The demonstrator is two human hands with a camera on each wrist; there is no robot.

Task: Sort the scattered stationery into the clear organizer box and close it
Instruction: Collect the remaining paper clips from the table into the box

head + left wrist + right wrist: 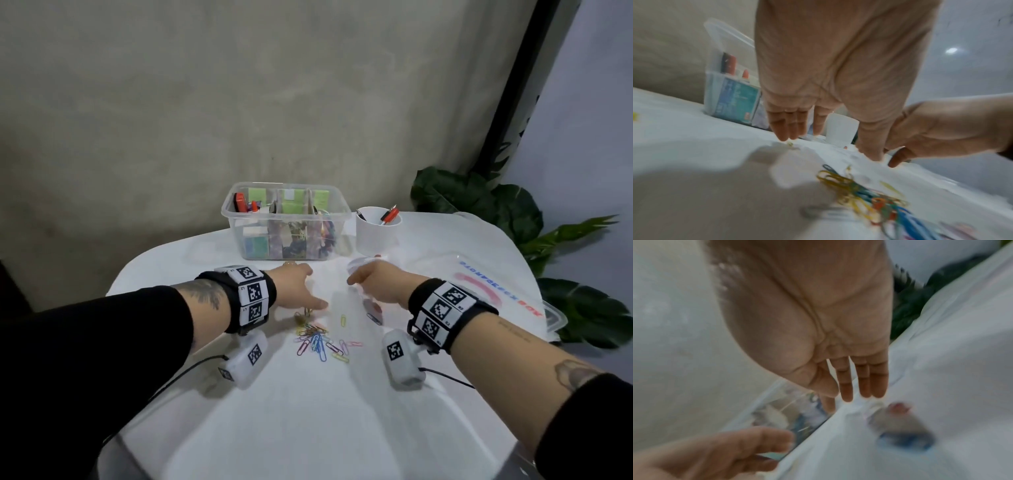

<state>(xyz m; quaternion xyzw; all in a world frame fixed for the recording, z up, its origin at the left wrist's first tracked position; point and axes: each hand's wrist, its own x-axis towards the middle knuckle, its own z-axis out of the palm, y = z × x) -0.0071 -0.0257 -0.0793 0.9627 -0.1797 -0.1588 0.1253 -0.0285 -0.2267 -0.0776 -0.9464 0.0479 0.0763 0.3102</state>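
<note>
Hovering over the surface (308, 411), both hands are spread and hold nothing. The paper clip pile (317, 339) lies just near of the left hand (296, 284), nearer it than the right hand (373, 279). The clips point every way. The organizer box (236, 219) sits open, far side.

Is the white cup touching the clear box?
Apart. In the head view, a strip of white table shows between the white cup and the clear box.
</note>
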